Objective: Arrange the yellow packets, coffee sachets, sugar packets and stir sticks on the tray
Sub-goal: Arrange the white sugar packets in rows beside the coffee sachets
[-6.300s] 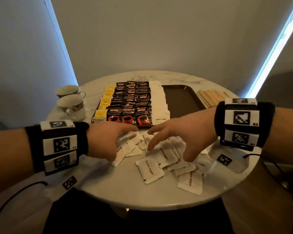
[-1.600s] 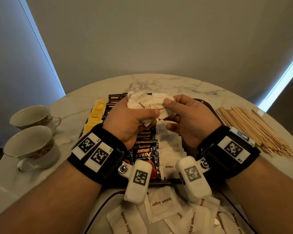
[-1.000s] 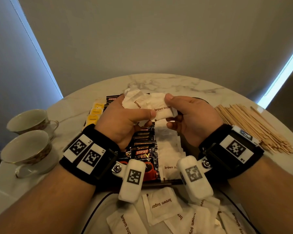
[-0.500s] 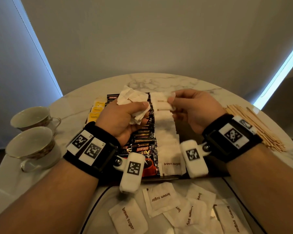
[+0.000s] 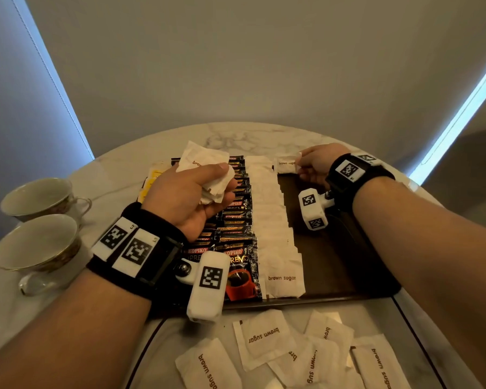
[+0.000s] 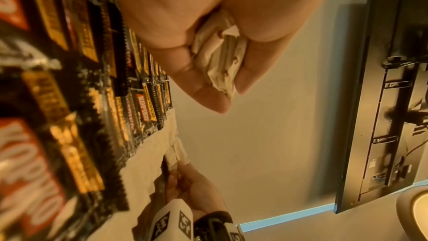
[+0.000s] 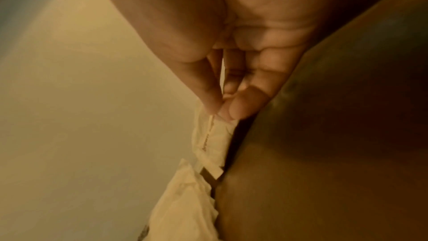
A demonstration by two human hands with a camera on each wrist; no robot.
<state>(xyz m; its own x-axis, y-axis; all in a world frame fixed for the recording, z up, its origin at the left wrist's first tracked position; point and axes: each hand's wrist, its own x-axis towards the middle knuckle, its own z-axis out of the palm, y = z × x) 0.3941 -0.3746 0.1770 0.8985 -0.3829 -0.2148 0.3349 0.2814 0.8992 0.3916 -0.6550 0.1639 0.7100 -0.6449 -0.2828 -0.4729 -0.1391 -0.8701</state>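
Observation:
My left hand (image 5: 208, 186) hovers over the coffee sachets (image 5: 237, 209) and grips a bunch of white brown sugar packets (image 5: 205, 164), also seen bunched between thumb and fingers (image 6: 217, 56). My right hand (image 5: 306, 167) pinches one sugar packet (image 5: 285, 165) at the far end of the dark brown tray (image 5: 334, 248), beside the top of the sugar packet column (image 5: 272, 220); the pinched packet (image 7: 213, 135) shows in the right wrist view. Yellow packets (image 5: 152, 178) line the tray's left side. The stir sticks are hidden.
Several loose sugar packets (image 5: 267, 335) lie on the marble table (image 5: 264, 136) near me. Two teacups (image 5: 37, 242) stand at the left edge. The tray's right half is bare dark surface under my right forearm.
My right hand has carried a single sugar packet rightward to the far end of the tray, just right of the sugar column. My left hand keeps the bunch and has drifted slightly toward me.

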